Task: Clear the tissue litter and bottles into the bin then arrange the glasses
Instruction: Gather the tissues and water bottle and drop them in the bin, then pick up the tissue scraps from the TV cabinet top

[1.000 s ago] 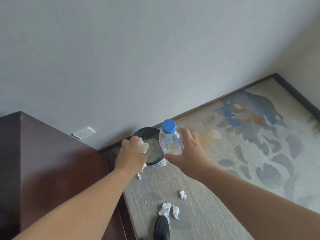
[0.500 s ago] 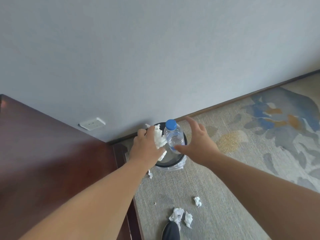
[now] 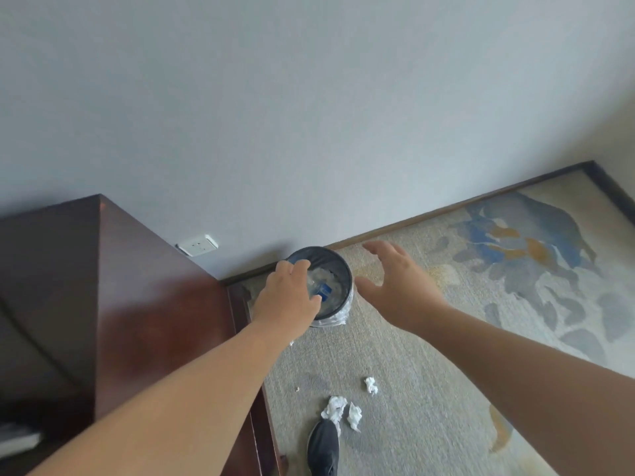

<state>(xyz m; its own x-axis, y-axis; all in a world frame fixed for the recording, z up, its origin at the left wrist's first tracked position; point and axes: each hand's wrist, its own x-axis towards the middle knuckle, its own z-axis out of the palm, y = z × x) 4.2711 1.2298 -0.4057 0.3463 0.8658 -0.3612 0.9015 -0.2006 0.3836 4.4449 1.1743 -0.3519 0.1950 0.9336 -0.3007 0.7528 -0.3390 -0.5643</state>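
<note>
A round dark bin (image 3: pixel 338 266) with a clear liner stands on the carpet against the wall. Inside it lies a clear bottle with a blue cap (image 3: pixel 322 290) among white tissue. My left hand (image 3: pixel 288 297) hovers over the bin's left rim, palm down; its fingers are hidden from me, so I cannot tell if it holds anything. My right hand (image 3: pixel 395 286) is just right of the bin, fingers spread and holding nothing. Crumpled white tissues lie on the carpet nearer to me: a small one (image 3: pixel 371 385) and two larger ones (image 3: pixel 335 408), (image 3: pixel 354 415).
A dark wooden cabinet (image 3: pixel 113 297) fills the left side, its edge close to the bin. A wall socket (image 3: pixel 197 245) sits low on the grey wall. My dark shoe (image 3: pixel 323 448) is by the tissues. Patterned carpet (image 3: pixel 446 389) stretches to the right.
My right hand has let go of the bottle, which now lies in the bin, and has opened and moved right. The tissue that my left hand held is no longer visible.
</note>
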